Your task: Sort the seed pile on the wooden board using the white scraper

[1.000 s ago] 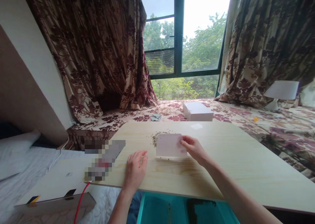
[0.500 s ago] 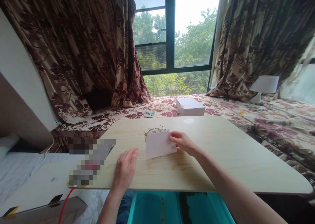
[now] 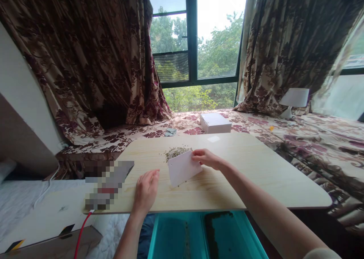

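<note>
Head view, and here's our right hand [image 3: 207,158] pinching the card [image 3: 183,169] by its upper right corner, just below frame centre, grains [image 3: 176,151] scattered along its far edge, left hand [image 3: 146,186] free, fingers loose, over the table [image 3: 270,168] left of centre, teal bin [image 3: 169,232] bottom centre
</note>
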Tool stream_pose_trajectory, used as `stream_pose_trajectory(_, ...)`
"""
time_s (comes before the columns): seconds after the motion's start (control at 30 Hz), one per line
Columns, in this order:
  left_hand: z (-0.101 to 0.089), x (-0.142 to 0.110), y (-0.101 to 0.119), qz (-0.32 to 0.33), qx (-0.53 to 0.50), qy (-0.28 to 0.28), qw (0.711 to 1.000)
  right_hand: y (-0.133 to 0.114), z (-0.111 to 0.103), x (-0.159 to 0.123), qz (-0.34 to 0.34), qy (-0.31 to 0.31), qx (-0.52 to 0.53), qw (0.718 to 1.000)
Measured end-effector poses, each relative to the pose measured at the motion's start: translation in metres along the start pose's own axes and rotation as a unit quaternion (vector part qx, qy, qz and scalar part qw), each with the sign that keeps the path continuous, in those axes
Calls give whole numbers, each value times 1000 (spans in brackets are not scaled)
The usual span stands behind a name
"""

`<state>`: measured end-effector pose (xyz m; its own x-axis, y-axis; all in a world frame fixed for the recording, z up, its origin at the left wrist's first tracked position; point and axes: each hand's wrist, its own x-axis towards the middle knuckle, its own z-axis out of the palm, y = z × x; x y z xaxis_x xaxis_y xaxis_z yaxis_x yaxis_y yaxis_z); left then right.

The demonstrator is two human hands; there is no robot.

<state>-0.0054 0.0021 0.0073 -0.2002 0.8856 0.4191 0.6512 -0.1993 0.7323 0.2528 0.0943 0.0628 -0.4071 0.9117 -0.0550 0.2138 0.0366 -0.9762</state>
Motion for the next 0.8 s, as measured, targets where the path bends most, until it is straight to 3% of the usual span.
stream_pose_trajectory(0.5, 3, 0, -8, 10, 9, -2, 1000, -4, -19, -15, 22, -91, -12, 995)
stream_pose_trajectory(0.8, 4, 0, -11, 7, 17, 1, 1000, -10, -47, -63, 63, -139, -43, 987)
